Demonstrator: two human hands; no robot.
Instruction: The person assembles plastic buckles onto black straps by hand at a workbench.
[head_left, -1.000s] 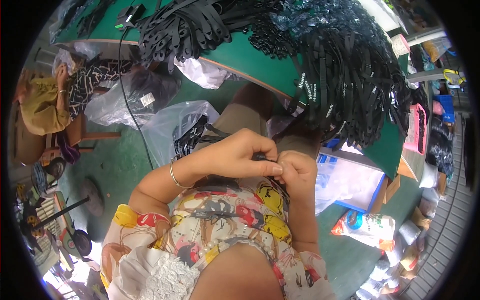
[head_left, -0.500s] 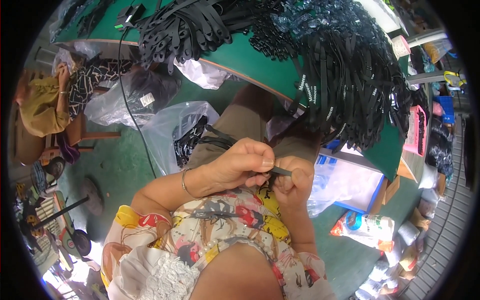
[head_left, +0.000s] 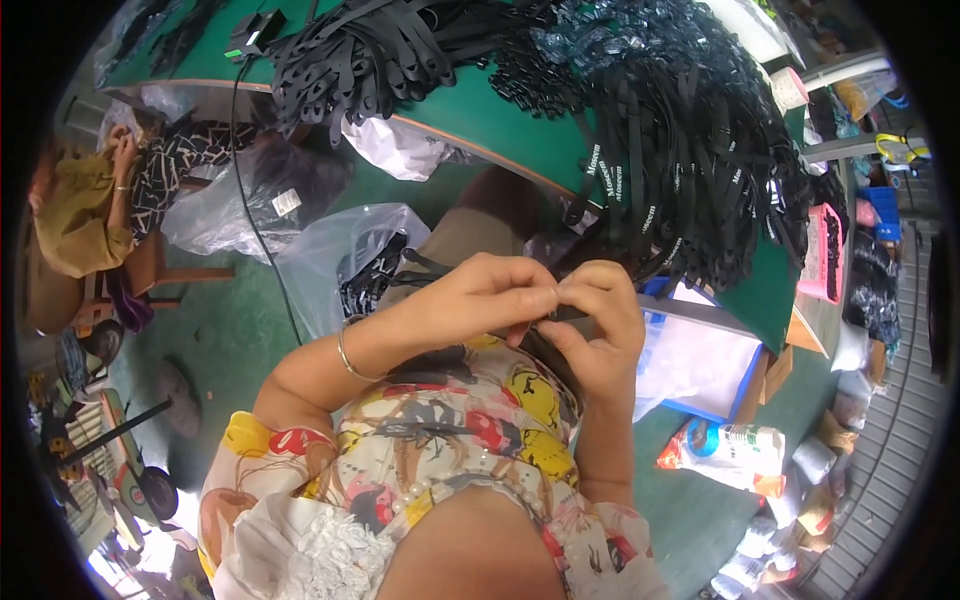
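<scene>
My left hand (head_left: 500,292) and my right hand (head_left: 606,325) meet over my lap, fingertips pinched together. Between them a small dark bit of a black strap (head_left: 551,314) shows; the fingers cover most of it. Left of my left wrist, black straps (head_left: 425,262) lie across my thigh, partly hidden behind that forearm. On the green table (head_left: 545,150) ahead are a bundle of looped black straps (head_left: 365,65), a pile of small black plastic pieces (head_left: 535,80), and a heap of long black straps with white print (head_left: 690,190) hanging over the near edge.
Clear plastic parts (head_left: 640,40) are heaped at the table's back. A black cable (head_left: 240,160) hangs down to the left. Plastic bags (head_left: 350,235) stand on the floor. Another person (head_left: 85,215) sits at far left. A blue-rimmed box (head_left: 700,365) and a printed sack (head_left: 730,455) are at right.
Both hands have risen slightly and drawn together at the fingertips. The strap length that spanned between them is now mostly hidden. The right hand's fingers have turned up and over.
</scene>
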